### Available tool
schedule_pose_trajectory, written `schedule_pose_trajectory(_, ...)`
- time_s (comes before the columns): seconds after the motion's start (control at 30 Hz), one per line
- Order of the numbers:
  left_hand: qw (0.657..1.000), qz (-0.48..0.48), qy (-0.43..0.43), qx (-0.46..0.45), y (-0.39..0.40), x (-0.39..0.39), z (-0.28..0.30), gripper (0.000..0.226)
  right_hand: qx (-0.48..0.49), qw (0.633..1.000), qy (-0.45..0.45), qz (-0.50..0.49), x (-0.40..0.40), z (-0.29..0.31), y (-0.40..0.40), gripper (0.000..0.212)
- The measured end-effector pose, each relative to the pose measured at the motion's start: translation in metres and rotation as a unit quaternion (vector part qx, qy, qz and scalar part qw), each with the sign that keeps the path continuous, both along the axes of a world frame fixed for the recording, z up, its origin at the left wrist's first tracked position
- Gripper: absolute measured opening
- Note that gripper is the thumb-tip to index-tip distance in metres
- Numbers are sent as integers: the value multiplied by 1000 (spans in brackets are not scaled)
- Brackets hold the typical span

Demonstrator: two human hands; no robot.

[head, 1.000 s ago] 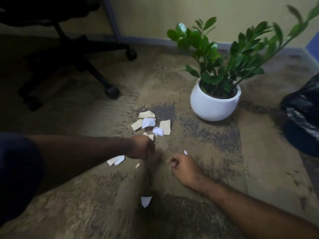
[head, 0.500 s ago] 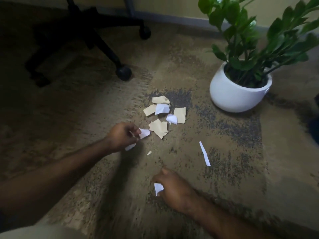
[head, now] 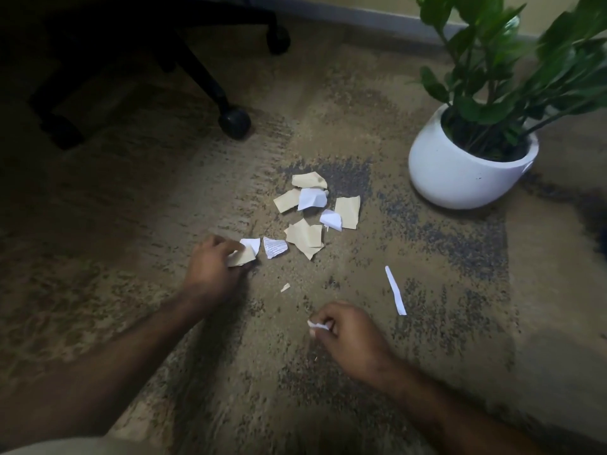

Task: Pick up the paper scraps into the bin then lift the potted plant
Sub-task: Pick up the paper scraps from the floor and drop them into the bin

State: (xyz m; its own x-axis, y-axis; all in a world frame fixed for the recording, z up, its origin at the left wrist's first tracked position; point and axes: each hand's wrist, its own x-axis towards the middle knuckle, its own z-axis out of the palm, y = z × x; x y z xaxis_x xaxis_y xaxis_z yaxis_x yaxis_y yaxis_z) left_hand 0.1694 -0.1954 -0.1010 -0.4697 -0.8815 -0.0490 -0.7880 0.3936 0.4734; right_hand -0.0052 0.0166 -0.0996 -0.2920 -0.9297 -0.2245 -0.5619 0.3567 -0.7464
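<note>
Paper scraps lie in a loose cluster on the patterned carpet, in the middle of the head view, with a printed piece just left of the cluster, a long white strip apart to the right and a tiny sliver nearer the person. The left hand is curled round a tan and white scrap at the near left edge of the cluster, and the right hand pinches a small white piece low over the carpet, nearer the person. The potted plant stands far right in its white pot, near the cluster but not touching it. No bin is clearly in view, so the carry to it is the weak point: both hands hold light scraps loosely, and a piece could slip out on the way. Reaching for more with full fingers may push the pile about or drop what is held. The sliver and the strip are easy to overlook against the mottled carpet. An office chair stands far left, its wheel well apart from the scraps. Lifting the plant before the floor is cleared would break the order of the task, and its leaves overhang the right side.
</note>
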Motion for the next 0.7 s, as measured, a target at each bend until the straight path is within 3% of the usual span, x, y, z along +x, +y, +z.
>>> schedule_pose_trajectory(0.13, 1000, -2, 16, -20, -5, 4, -1, 11, -32, 996, 29, -84, -35, 7, 4, 22)
schedule_pose_trajectory(0.3, 995, 58, 70, 36, -2, -13, -3, 25, -10, 972, 111, -206, -82, 12, 16, 27)
schedule_pose_trajectory(0.47, 969, 59, 182, 159, -1, -29, 6, 33, -3, 970, 152, -190, -86, 6, 19, 11)
schedule_pose_trajectory(0.7, 912, 83, 280, 288, -6, -31, 24, 17, -23, 965, 70, -250, -81, -3, 13, 29)
